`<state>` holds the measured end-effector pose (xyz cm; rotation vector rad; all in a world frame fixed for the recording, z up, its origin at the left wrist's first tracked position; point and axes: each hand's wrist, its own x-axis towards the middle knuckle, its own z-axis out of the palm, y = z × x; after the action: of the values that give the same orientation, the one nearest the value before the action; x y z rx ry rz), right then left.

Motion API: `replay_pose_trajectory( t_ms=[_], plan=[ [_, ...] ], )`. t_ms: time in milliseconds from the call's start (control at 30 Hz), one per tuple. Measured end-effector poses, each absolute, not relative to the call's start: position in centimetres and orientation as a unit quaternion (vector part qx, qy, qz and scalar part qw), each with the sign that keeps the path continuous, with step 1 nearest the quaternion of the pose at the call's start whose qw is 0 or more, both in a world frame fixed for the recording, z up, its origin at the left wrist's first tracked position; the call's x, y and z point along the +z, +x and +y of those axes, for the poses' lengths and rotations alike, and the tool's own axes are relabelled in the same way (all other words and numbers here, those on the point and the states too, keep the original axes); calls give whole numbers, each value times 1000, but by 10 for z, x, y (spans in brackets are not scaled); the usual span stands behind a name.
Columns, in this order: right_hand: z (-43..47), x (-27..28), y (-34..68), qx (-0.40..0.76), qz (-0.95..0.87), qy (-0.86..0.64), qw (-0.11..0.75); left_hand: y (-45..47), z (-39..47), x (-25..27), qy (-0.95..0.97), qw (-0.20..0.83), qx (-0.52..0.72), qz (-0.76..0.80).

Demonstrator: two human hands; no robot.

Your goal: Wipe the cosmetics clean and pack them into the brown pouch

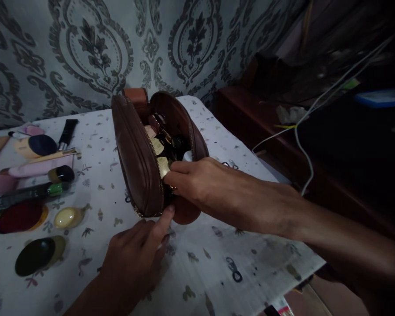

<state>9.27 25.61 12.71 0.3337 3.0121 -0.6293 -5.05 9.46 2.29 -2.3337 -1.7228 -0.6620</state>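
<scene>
A brown zip cosmetic bag (pixel 133 153) lies unzipped on the table, its mouth facing up and to the right. Inside it sit several gold-capped containers (pixel 158 146), dark items and a white-topped item (pixel 187 156). My right hand (pixel 197 180) reaches into the bag's near end, fingers closed against the nearest gold cap (pixel 163 166); its lower fingertips are hidden in the bag. Just in front of the bag is my left hand (pixel 138 250). Its index finger is stretched out and touches the near edge by the brown flap (pixel 186 211), with the other fingers loosely bent.
Makeup items lie at the left: a black tube (pixel 68 133), a pink tube (pixel 41 167), a green-banded tube (pixel 26 196), a dark red round container (pixel 21 216) and a dark oval one (pixel 36 256). A patterned curtain (pixel 95 48) hangs behind; white cables (pixel 311 114) run at the right.
</scene>
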Motion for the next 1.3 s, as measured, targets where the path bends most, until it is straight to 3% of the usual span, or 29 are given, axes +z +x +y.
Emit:
replay_pose_trajectory(
  t_ms=[367, 900, 1300],
  plan=[
    [262, 111, 93, -188, 976, 106, -12, -67, 84, 43, -757, 229, -48, -610],
    [264, 111, 104, -195, 976, 84, -35, -69, 86, 38, -757, 232, -99, -603],
    [269, 143, 102, -217, 954, 160, -133, -70, 87, 34, -757, 225, -111, -604]
  ],
)
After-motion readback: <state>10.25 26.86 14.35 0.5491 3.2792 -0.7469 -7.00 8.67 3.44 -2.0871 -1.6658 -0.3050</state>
